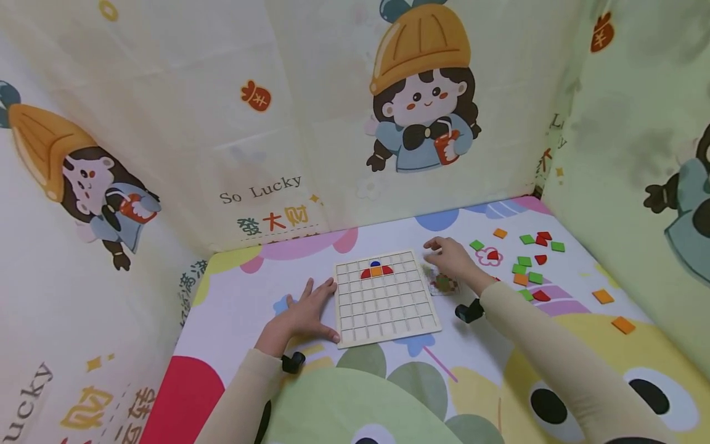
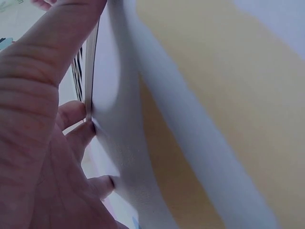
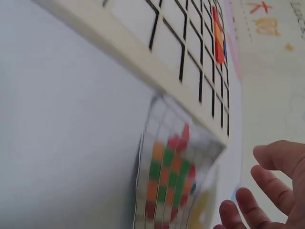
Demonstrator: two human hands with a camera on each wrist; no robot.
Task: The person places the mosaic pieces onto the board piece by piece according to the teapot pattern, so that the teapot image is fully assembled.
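A square white grid board (image 1: 383, 302) lies on the table between the hands. Near its far edge sit a blue piece (image 1: 375, 264), an orange square (image 1: 376, 271) and red quarter-round pieces at either side. My left hand (image 1: 302, 311) is spread along the board's left side, thumb and fingertips at the edge. In the left wrist view, two fingertips (image 2: 82, 131) meet the thin board edge. Over the pattern card (image 1: 442, 282) at the board's right hovers my right hand (image 1: 452, 259), loosely bent and holding nothing. The card (image 3: 167, 176) shows a checkered orange and green design.
Several loose green (image 1: 524, 261), red (image 1: 540, 259) and orange (image 1: 603, 296) pieces are scattered on the table at the right. Cloth walls (image 1: 310, 142) with cartoon prints stand behind and at both sides. The tablecloth (image 1: 355, 394) is brightly printed.
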